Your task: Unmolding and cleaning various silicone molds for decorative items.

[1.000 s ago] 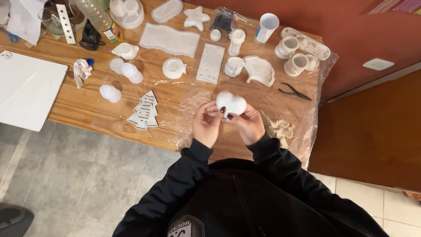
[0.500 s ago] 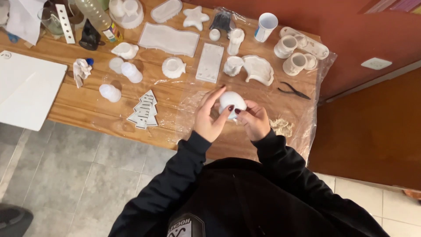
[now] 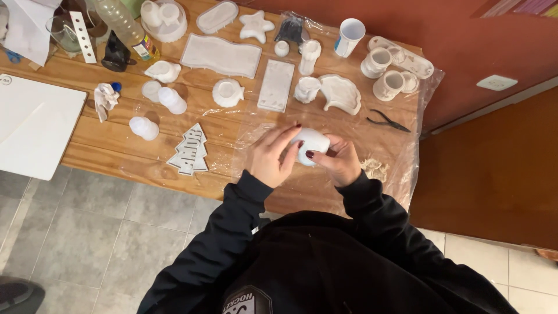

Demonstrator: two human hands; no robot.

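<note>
We gripped a rounded white mould point(image 3: 313, 143) with our left hand point(image 3: 273, 156) and right hand point(image 3: 337, 161), fingers curled, above the table point(image 3: 104, 136).

The white piece point(image 3: 312, 145) is partly covered: the left hand point(image 3: 273, 156) hides its left side and the right hand point(image 3: 339, 161) its lower right, so its full shape cannot be told. Left of the piece, the white board point(image 3: 35, 125) is cut off by the left edge. Far up and left of the piece, the bottle point(image 3: 122, 23) and the paper point(image 3: 26, 26) run out of the top edge. The relief on the tree plaque point(image 3: 190, 151), just left of the piece, is too small to make out. The crumbs point(image 3: 375, 168) right of the piece are blurred.
</note>
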